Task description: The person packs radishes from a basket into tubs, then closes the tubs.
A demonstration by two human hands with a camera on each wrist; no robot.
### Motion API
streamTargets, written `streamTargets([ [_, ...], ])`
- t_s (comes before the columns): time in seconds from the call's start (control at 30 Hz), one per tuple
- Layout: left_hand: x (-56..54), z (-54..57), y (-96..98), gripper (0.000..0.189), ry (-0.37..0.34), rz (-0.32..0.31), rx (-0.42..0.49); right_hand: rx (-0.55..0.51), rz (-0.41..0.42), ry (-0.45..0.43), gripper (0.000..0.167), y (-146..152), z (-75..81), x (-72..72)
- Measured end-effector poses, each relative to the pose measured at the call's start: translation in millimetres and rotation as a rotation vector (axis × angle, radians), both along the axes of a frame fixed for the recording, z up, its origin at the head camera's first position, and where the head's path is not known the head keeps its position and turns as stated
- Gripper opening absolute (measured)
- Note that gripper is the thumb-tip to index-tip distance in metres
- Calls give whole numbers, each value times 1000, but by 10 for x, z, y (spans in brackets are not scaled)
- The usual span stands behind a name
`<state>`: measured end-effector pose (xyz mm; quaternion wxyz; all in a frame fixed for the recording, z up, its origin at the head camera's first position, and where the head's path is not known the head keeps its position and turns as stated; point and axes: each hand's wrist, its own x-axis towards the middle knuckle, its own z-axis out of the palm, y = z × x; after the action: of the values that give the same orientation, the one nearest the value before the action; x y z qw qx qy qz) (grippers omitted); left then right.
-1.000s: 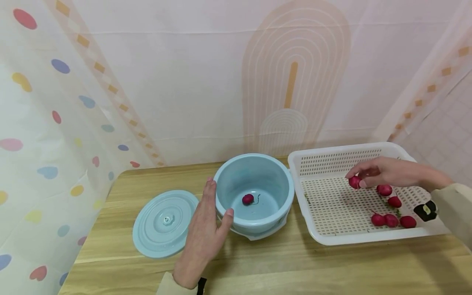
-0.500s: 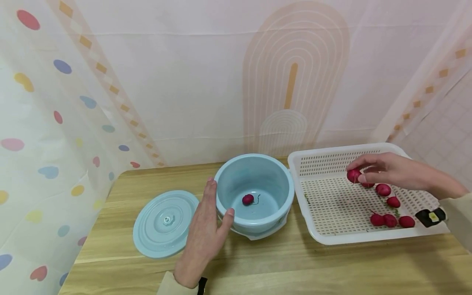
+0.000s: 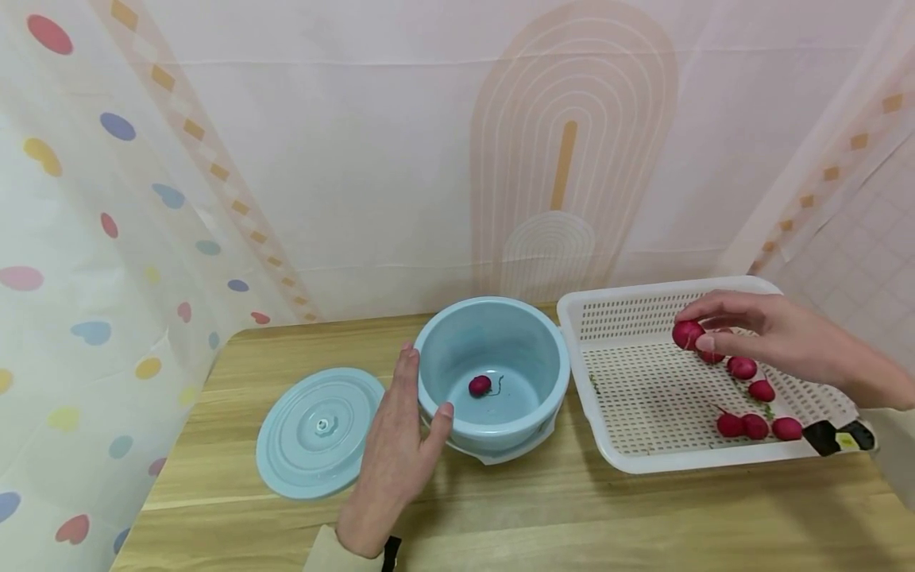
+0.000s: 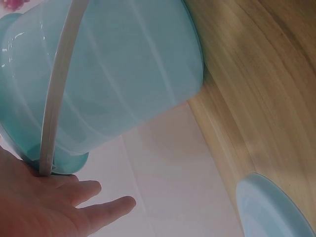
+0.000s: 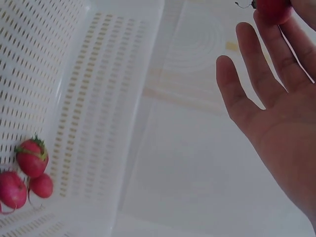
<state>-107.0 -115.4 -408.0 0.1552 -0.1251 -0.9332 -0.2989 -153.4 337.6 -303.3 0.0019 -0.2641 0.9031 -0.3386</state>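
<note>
My right hand pinches a red radish between thumb and fingertips, over the white perforated basket. In the right wrist view that radish shows at the top edge, with a thin dark root. Several more radishes lie in the basket's right part. My left hand rests with extended fingers against the left side of a light blue bucket. One radish lies on the bucket's floor. The left wrist view shows the bucket's pale handle beside the fingers.
A round light blue lid lies on the wooden table, left of the bucket. The basket stands close against the bucket's right side. Behind the table hangs a patterned cloth.
My right hand has lifted the radish slightly from low in the basket, uncovering another radish behind it. The left hand and the bucket have stayed in place.
</note>
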Motion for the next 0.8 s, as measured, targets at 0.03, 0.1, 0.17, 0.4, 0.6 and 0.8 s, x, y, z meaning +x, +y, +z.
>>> streamTargets([
  [0.03,-1,-1,-1,81,2,0,1,-5,-8,1,30,-11,1,16],
  [0.1,-1,-3,-3,81,5,0,3,-13,-22,14,31,-35,1,46],
  [0.17,-4,-4,-4,80,9,-1,3,-29,-27,26,31,-57,0,75],
  [0.4,-2,-8,-2,80,17,-6,-2,-176,-4,27,37,-147,-63,176],
  [0.6,-3,0,1,80,20,-2,-10,-270,7,78,38,-302,-98,251],
  [0.8,-2,0,-4,80,18,1,-13,-305,-27,85,35,-467,-113,333],
])
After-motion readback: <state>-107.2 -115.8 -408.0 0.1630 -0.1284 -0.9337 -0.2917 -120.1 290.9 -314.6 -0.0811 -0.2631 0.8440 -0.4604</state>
